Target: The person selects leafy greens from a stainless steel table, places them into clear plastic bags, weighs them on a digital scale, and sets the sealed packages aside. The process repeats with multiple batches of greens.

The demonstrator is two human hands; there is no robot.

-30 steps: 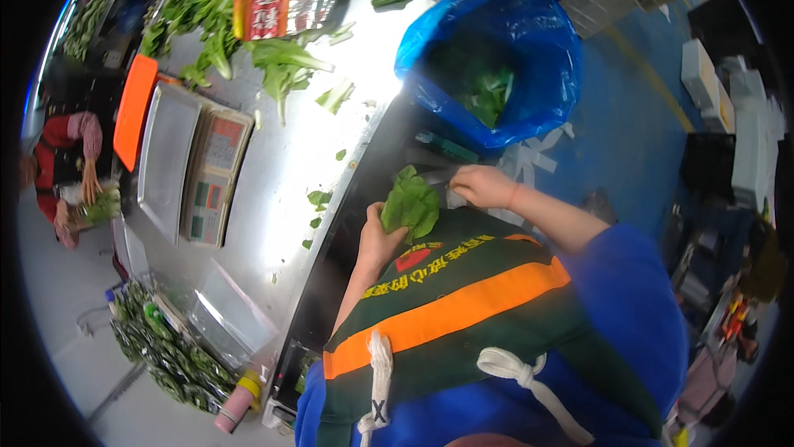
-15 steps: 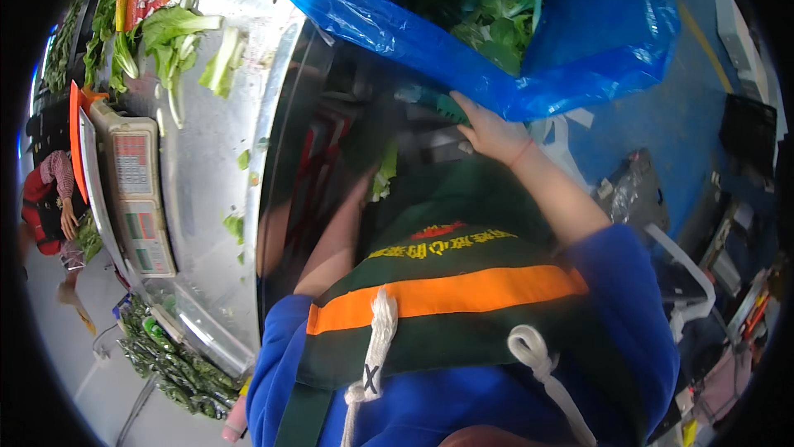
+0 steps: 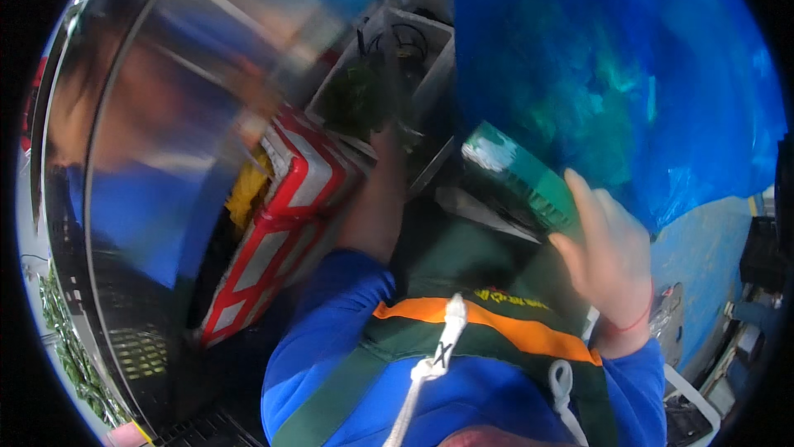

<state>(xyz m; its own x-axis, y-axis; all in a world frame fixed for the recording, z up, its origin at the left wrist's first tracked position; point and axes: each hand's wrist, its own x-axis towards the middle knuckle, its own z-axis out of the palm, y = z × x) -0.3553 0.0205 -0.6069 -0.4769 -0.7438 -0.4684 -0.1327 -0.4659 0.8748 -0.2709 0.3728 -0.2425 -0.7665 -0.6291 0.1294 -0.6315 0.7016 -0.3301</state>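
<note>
At the right, my right hand (image 3: 608, 253) is closed on the near end of a green plastic crate-like thing (image 3: 533, 186) with ribbed sides and a white patch at its far end. Its lower part is in shadow. My left forearm (image 3: 376, 207) reaches forward under the counter toward a white foam box (image 3: 426, 25). Dark leafy greens (image 3: 351, 100) lie in that box. Blur and shadow hide the fingers of my left hand. A large blue plastic bag (image 3: 695, 108) hangs open beyond my right hand, with green leaves showing blurred inside it.
Left of my left arm stands a red-and-white box (image 3: 310, 170) with something yellow beside it. A shiny metal panel (image 3: 153, 166) with blurred reflections fills the left side. Leafy bundles (image 3: 66, 348) lie at the far left edge.
The view has swung down and left, under the counter. My right hand has drawn back toward me with the green crate-like thing. The blue bag now appears larger, at the right.
</note>
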